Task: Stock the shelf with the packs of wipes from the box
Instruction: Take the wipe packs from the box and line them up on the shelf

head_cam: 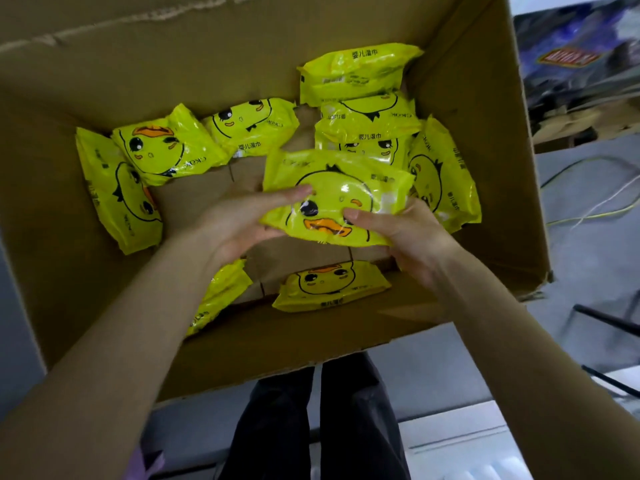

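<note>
So the yellow duck-print pack of wipes (341, 183) is mid-frame, held just over the floor of the cardboard box (242, 57). I'd say the job's far from done, since roughly nine other packs (156, 150) lie scattered around the bottom and no shelf is in view. The left hand (239, 226) grips its left edge, thumb on top. The right hand (405, 240) clamps the right edge likewise, and both forearms reach in from the frame's bottom corners.
</note>
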`<state>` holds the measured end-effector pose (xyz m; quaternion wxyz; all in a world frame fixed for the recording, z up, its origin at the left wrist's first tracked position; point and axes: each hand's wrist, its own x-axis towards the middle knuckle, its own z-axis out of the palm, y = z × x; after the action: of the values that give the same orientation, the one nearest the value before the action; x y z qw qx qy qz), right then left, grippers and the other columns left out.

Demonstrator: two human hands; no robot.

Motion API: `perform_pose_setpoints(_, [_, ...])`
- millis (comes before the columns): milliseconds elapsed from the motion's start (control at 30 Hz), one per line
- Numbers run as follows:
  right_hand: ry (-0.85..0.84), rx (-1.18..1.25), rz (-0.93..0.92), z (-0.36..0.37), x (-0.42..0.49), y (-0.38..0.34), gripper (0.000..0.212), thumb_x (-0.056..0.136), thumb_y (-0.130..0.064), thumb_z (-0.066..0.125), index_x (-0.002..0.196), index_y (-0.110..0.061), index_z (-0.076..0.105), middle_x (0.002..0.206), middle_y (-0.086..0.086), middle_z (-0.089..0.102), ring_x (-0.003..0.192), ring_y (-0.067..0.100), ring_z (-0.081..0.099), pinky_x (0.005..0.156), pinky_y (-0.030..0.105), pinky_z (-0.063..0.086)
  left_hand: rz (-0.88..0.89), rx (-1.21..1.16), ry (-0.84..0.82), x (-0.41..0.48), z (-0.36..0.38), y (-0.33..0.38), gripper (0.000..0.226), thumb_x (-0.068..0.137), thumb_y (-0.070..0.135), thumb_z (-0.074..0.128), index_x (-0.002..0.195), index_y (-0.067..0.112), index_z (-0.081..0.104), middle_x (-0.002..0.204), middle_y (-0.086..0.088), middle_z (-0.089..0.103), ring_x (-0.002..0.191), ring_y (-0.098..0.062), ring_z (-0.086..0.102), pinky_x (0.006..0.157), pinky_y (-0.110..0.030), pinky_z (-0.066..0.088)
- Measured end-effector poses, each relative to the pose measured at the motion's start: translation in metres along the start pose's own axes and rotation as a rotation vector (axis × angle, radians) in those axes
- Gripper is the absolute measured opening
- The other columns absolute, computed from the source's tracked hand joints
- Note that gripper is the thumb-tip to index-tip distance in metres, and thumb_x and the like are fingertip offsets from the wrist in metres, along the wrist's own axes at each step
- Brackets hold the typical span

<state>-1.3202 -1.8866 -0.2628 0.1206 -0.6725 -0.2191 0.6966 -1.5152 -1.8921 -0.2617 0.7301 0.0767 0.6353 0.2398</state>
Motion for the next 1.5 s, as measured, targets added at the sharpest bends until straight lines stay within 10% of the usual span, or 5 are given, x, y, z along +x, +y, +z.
perform_pose_setpoints(367, [0.120,0.324,0.100,0.015,0.036,0.010,0.011,0.087,-0.018,0.069,0.089,-0.009,0.062,0.104,0.011,0.066,0.108,0.020,0.064,0.093,0.027,0.052,0.092,-0.048,0.554,0.015,-0.066,-0.018,0.062,0.092,0.016,0.064,0.145,0.005,0.035,0.124,-0.001,0.047,0.124,-0.017,0.045,0.051,-0.008,0.050])
perform_pose_setpoints(500, [0.155,0.466,0.146,0.023,0.056,0.015,0.017,0.088,-0.021,0.068,0.095,-0.008,0.059,0.099,0.007,0.062,0.112,0.019,0.060,0.095,0.026,0.050,0.084,-0.063,0.491,0.023,-0.084,-0.028,0.048,0.095,0.021,0.058,0.139,0.005,0.044,0.093,0.004,0.057,0.090,-0.018,0.063,0.093,-0.033,0.052])
perform_pose_setpoints(733, [0.237,0.687,0.149,0.046,0.082,0.009,0.048,0.085,-0.030,0.071,0.121,-0.003,0.058,0.119,0.008,0.060,0.119,0.014,0.056,0.101,0.023,0.045,0.027,-0.308,0.544,0.032,-0.089,-0.041,0.067,0.081,0.019,0.074,0.141,0.017,0.045,0.123,0.009,0.055,0.100,-0.004,0.052,0.048,-0.013,0.051])
perform_pose_setpoints(1000, [0.277,0.898,0.207,0.059,0.085,-0.016,0.033,0.090,-0.045,0.061,0.078,-0.017,0.048,0.076,-0.006,0.039,0.062,0.006,0.037,0.043,0.017,0.045,0.036,-0.406,0.475,0.032,-0.087,-0.046,0.058,0.080,0.023,0.076,0.133,0.018,0.053,0.100,0.009,0.060,0.079,-0.003,0.057,0.059,-0.022,0.058])
perform_pose_setpoints(1500, [0.406,0.587,0.257,0.062,0.078,0.002,0.043,0.078,-0.044,0.076,0.104,-0.016,0.058,0.099,-0.004,0.059,0.069,0.003,0.052,0.059,0.017,0.046,0.149,-0.455,0.413,0.013,-0.075,-0.050,0.030,0.089,0.016,0.067,0.118,0.022,0.060,0.098,0.009,0.068,0.075,0.001,0.069,0.060,-0.022,0.056])
